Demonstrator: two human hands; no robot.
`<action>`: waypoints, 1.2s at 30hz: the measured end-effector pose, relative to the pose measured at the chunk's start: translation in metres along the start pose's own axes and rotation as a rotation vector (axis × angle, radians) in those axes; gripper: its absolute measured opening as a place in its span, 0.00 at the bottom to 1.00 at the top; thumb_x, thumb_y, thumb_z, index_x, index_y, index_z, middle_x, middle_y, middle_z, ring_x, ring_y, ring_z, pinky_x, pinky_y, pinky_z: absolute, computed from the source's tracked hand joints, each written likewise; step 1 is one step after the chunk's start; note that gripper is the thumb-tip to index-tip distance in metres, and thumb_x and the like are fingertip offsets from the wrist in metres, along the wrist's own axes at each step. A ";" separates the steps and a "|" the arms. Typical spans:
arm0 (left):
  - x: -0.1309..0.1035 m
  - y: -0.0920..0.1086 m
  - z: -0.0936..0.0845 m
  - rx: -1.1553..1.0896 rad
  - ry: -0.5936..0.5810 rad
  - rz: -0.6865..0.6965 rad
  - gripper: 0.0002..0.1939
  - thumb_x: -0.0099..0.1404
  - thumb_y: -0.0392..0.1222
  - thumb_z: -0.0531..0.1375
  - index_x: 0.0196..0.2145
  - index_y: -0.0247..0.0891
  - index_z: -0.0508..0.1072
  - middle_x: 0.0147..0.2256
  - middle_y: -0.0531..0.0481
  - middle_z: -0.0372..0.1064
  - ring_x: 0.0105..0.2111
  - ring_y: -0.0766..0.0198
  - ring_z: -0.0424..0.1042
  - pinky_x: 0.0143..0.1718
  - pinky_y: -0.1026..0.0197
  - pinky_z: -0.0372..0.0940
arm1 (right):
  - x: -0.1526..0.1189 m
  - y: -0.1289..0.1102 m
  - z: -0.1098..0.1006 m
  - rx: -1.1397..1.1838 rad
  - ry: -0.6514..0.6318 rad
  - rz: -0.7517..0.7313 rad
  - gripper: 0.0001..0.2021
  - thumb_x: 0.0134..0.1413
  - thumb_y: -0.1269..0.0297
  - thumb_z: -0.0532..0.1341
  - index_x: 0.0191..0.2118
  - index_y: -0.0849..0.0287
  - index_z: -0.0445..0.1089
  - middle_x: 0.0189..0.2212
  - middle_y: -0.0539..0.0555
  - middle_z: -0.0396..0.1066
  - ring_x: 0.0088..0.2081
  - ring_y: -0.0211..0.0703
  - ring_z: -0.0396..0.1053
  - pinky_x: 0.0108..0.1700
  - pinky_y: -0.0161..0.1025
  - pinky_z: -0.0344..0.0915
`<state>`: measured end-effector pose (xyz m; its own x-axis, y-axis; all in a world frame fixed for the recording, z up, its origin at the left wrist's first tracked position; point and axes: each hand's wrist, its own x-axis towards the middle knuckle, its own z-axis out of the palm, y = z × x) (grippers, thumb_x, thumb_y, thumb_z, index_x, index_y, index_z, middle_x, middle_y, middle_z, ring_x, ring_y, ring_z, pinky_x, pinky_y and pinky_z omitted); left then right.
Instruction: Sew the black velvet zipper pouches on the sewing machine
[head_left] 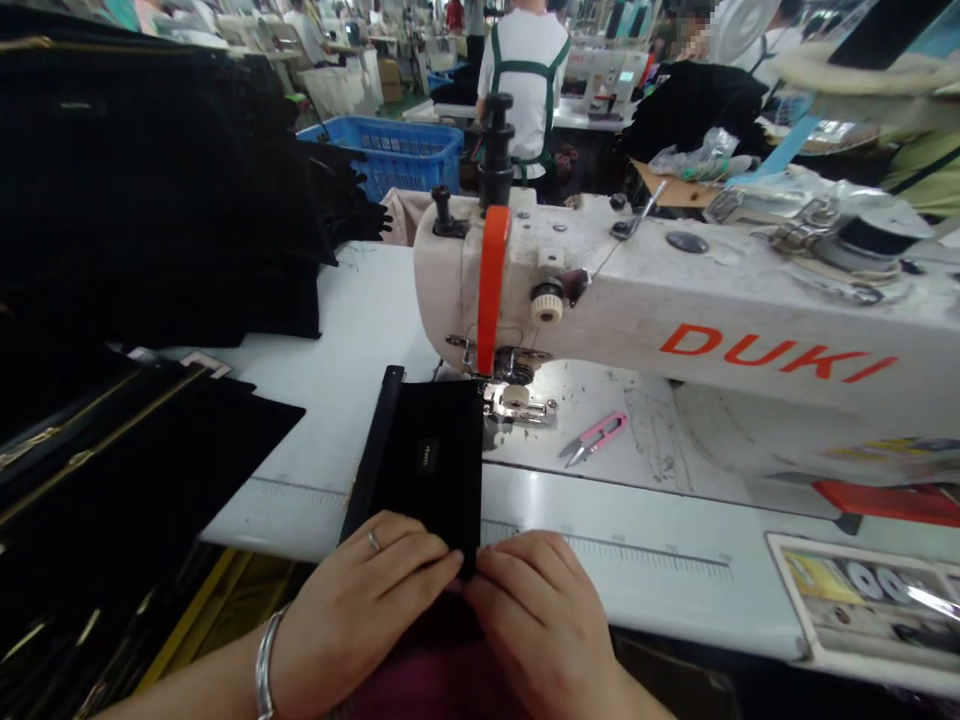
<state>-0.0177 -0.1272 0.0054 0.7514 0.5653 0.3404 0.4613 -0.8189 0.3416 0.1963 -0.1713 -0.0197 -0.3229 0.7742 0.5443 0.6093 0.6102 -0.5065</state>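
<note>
Mostly black fabric (457, 430), pale-lettered label (427, 457)

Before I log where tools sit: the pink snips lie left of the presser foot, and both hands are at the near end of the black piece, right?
Not quite: the head view shows the pink snips lying right of the presser foot. The rest holds: left hand and right hand are at the near end of the black piece.
</note>
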 end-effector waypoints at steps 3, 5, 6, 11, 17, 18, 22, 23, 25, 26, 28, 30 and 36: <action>-0.001 -0.001 0.004 -0.006 -0.032 0.004 0.13 0.75 0.34 0.50 0.50 0.34 0.73 0.40 0.46 0.72 0.40 0.60 0.68 0.43 0.55 0.67 | -0.001 -0.001 -0.001 0.039 0.012 -0.024 0.08 0.67 0.72 0.56 0.44 0.60 0.73 0.39 0.52 0.77 0.40 0.42 0.69 0.43 0.43 0.65; -0.001 0.000 0.006 -0.005 -0.024 -0.010 0.13 0.74 0.34 0.51 0.50 0.35 0.73 0.40 0.46 0.71 0.40 0.59 0.68 0.43 0.54 0.67 | -0.001 -0.001 -0.002 0.044 0.022 -0.033 0.08 0.67 0.73 0.56 0.44 0.61 0.73 0.39 0.52 0.77 0.39 0.42 0.69 0.43 0.42 0.64; -0.001 0.000 0.007 -0.005 -0.016 -0.015 0.13 0.74 0.34 0.52 0.50 0.35 0.73 0.40 0.46 0.71 0.40 0.59 0.67 0.43 0.54 0.66 | -0.001 -0.001 -0.002 0.038 0.025 -0.031 0.08 0.66 0.73 0.57 0.44 0.62 0.73 0.38 0.52 0.76 0.39 0.42 0.68 0.42 0.42 0.64; 0.001 0.001 0.012 -0.011 0.004 0.007 0.11 0.73 0.33 0.53 0.48 0.35 0.73 0.41 0.46 0.70 0.41 0.58 0.66 0.44 0.54 0.65 | -0.002 -0.001 -0.005 0.017 0.017 -0.020 0.07 0.64 0.74 0.59 0.42 0.60 0.74 0.33 0.52 0.75 0.36 0.43 0.66 0.40 0.43 0.64; 0.003 -0.007 0.008 -0.065 -0.044 0.058 0.09 0.73 0.31 0.53 0.44 0.35 0.73 0.40 0.48 0.71 0.40 0.61 0.66 0.43 0.55 0.63 | 0.000 0.004 -0.008 0.000 -0.024 -0.062 0.08 0.63 0.74 0.59 0.46 0.64 0.72 0.47 0.57 0.75 0.44 0.46 0.69 0.45 0.42 0.66; 0.003 -0.010 0.007 -0.081 -0.050 0.064 0.08 0.73 0.32 0.53 0.44 0.35 0.73 0.40 0.48 0.71 0.40 0.61 0.66 0.43 0.56 0.63 | 0.002 0.005 -0.008 -0.025 -0.040 -0.098 0.08 0.64 0.74 0.59 0.47 0.64 0.72 0.47 0.56 0.75 0.44 0.46 0.69 0.44 0.43 0.66; 0.004 -0.022 0.004 -0.117 -0.037 0.075 0.09 0.73 0.32 0.52 0.44 0.36 0.72 0.41 0.48 0.72 0.40 0.62 0.67 0.45 0.57 0.63 | 0.012 0.008 -0.008 -0.084 -0.086 -0.159 0.08 0.64 0.72 0.58 0.46 0.63 0.73 0.46 0.54 0.77 0.40 0.45 0.70 0.39 0.42 0.67; 0.006 -0.024 0.003 -0.118 -0.034 0.080 0.10 0.73 0.31 0.52 0.44 0.36 0.72 0.41 0.48 0.72 0.39 0.62 0.67 0.45 0.57 0.63 | 0.014 0.009 -0.008 -0.092 -0.095 -0.162 0.09 0.64 0.73 0.58 0.46 0.63 0.73 0.46 0.54 0.77 0.40 0.45 0.70 0.39 0.42 0.67; 0.011 -0.029 0.001 -0.112 -0.037 0.092 0.11 0.74 0.31 0.50 0.45 0.36 0.72 0.41 0.48 0.72 0.40 0.61 0.68 0.45 0.56 0.63 | 0.018 0.011 -0.009 -0.101 -0.118 -0.160 0.10 0.64 0.73 0.58 0.48 0.63 0.72 0.48 0.54 0.76 0.40 0.46 0.70 0.39 0.42 0.67; 0.014 -0.031 -0.001 -0.106 -0.045 0.100 0.12 0.74 0.31 0.50 0.45 0.36 0.72 0.41 0.47 0.73 0.40 0.61 0.68 0.46 0.56 0.63 | 0.020 0.012 -0.010 -0.102 -0.130 -0.157 0.11 0.63 0.73 0.57 0.49 0.63 0.72 0.49 0.54 0.76 0.40 0.46 0.70 0.39 0.42 0.67; 0.019 -0.036 -0.004 -0.090 -0.061 0.119 0.12 0.73 0.31 0.50 0.45 0.36 0.72 0.43 0.47 0.73 0.41 0.60 0.68 0.46 0.56 0.63 | 0.024 0.015 -0.011 -0.105 -0.161 -0.143 0.12 0.63 0.73 0.57 0.50 0.63 0.72 0.50 0.54 0.75 0.41 0.47 0.69 0.41 0.44 0.68; 0.025 -0.042 -0.006 -0.070 -0.063 0.140 0.12 0.73 0.31 0.50 0.45 0.36 0.72 0.46 0.47 0.73 0.42 0.60 0.68 0.47 0.56 0.63 | 0.028 0.016 -0.012 -0.106 -0.184 -0.125 0.12 0.63 0.71 0.58 0.50 0.62 0.71 0.50 0.54 0.75 0.41 0.48 0.69 0.42 0.45 0.68; 0.044 -0.060 -0.006 -0.027 -0.106 0.181 0.10 0.72 0.30 0.53 0.44 0.36 0.72 0.47 0.48 0.74 0.43 0.60 0.68 0.48 0.56 0.63 | 0.040 0.022 -0.014 -0.125 -0.251 -0.051 0.14 0.62 0.72 0.59 0.53 0.61 0.70 0.51 0.55 0.73 0.42 0.49 0.68 0.44 0.47 0.68</action>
<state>-0.0151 -0.0527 0.0053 0.8672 0.3939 0.3046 0.3020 -0.9024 0.3073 0.2069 -0.1288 -0.0002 -0.5152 0.7697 0.3770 0.6669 0.6363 -0.3877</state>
